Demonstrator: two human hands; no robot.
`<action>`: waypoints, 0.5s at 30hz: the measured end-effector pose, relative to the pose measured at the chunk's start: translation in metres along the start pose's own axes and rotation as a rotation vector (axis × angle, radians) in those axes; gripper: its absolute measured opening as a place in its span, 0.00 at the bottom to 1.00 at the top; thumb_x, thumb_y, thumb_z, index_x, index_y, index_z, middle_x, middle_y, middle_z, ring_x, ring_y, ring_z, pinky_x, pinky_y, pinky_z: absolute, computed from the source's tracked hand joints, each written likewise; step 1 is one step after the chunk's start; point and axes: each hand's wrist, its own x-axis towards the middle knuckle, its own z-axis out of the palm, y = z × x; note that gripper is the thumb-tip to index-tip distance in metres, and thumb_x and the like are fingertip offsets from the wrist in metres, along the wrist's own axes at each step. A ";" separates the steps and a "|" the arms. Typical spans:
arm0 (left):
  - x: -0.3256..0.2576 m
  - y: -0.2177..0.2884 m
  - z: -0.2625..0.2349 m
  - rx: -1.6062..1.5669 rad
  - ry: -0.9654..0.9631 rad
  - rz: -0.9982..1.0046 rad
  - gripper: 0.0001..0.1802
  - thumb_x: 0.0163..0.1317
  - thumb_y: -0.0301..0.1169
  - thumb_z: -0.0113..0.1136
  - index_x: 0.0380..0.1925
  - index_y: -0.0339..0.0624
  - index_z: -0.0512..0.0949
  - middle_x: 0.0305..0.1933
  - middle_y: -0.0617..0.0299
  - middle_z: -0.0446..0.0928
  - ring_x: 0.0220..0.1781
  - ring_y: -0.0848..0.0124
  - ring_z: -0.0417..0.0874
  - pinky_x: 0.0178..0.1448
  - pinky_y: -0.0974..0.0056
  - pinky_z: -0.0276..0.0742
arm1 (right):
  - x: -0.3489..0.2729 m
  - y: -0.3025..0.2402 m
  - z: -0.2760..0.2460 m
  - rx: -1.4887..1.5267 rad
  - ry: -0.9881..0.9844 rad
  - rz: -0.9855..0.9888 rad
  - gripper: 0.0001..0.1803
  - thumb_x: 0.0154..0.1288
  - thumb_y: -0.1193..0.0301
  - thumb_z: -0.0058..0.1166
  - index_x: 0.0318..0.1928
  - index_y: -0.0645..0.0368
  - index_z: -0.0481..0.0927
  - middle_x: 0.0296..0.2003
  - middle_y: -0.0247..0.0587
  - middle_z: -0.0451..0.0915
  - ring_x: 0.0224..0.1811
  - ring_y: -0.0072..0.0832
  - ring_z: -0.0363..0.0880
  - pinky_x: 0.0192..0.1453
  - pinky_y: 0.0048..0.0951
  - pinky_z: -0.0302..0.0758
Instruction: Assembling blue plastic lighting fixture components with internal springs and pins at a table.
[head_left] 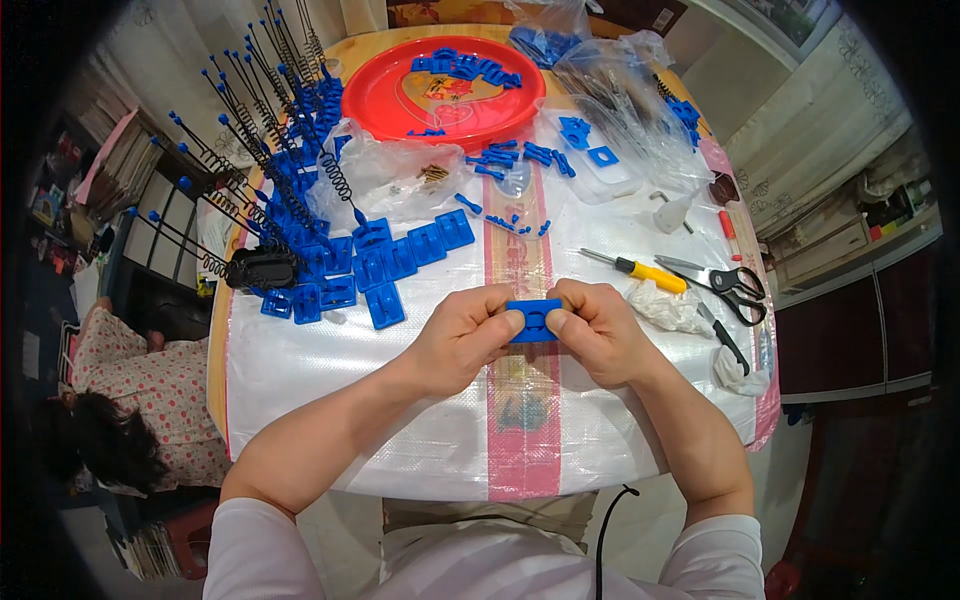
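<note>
I'm in a home, its table doubling as a work surface: beyond my left hand [465, 335] and my right hand [605, 335] sits a red household basin [372, 108], on a wooden table [217, 350] spread with a woven plastic sheet [300, 400]. Well to their right are flower-patterned curtains [835, 160] and dark cabinets [850, 330]; well to their left, crowded shelves [130, 150].

At centre are two hands [465, 335] [605, 335], one blue piece [535, 322]; at twelve o'clock, one red tray [380, 98]; at three, one screwdriver [652, 275], one pair of scissors [722, 281].
</note>
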 end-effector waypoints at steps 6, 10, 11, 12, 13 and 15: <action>0.000 -0.001 0.000 0.025 0.010 0.006 0.11 0.74 0.34 0.52 0.35 0.39 0.76 0.25 0.71 0.69 0.25 0.84 0.64 0.29 0.74 0.60 | 0.000 0.002 0.001 0.008 0.006 -0.011 0.13 0.73 0.69 0.50 0.30 0.62 0.70 0.22 0.32 0.74 0.26 0.15 0.71 0.29 0.25 0.70; 0.002 -0.004 0.000 0.013 0.000 0.021 0.13 0.73 0.34 0.51 0.44 0.36 0.79 0.27 0.70 0.73 0.24 0.85 0.65 0.28 0.76 0.60 | -0.001 0.009 0.003 0.065 0.038 -0.008 0.14 0.73 0.68 0.51 0.29 0.62 0.70 0.21 0.31 0.72 0.25 0.15 0.68 0.29 0.25 0.68; 0.002 -0.004 0.001 0.009 0.009 0.021 0.13 0.73 0.34 0.50 0.44 0.36 0.79 0.27 0.70 0.73 0.24 0.85 0.65 0.28 0.76 0.60 | 0.000 0.008 0.003 0.047 0.028 0.002 0.14 0.73 0.68 0.51 0.29 0.62 0.70 0.21 0.31 0.72 0.25 0.16 0.67 0.28 0.25 0.68; 0.001 -0.003 0.001 0.003 0.009 0.020 0.13 0.73 0.34 0.50 0.44 0.36 0.79 0.27 0.70 0.73 0.24 0.85 0.65 0.28 0.76 0.60 | 0.000 0.007 0.001 0.030 0.019 0.012 0.14 0.73 0.68 0.51 0.29 0.61 0.70 0.21 0.30 0.72 0.25 0.16 0.66 0.28 0.25 0.67; 0.000 -0.002 0.001 -0.003 0.009 0.020 0.13 0.73 0.34 0.50 0.44 0.36 0.79 0.27 0.70 0.73 0.24 0.85 0.65 0.28 0.76 0.60 | 0.000 0.006 0.001 0.013 0.010 0.022 0.14 0.73 0.68 0.51 0.29 0.61 0.70 0.21 0.30 0.71 0.25 0.16 0.65 0.28 0.25 0.66; 0.000 -0.002 0.001 0.000 0.007 0.024 0.13 0.73 0.34 0.50 0.44 0.36 0.79 0.26 0.70 0.73 0.24 0.85 0.65 0.28 0.76 0.60 | 0.000 0.002 0.001 0.011 0.015 0.024 0.14 0.72 0.67 0.52 0.29 0.61 0.70 0.21 0.30 0.71 0.24 0.16 0.64 0.27 0.26 0.66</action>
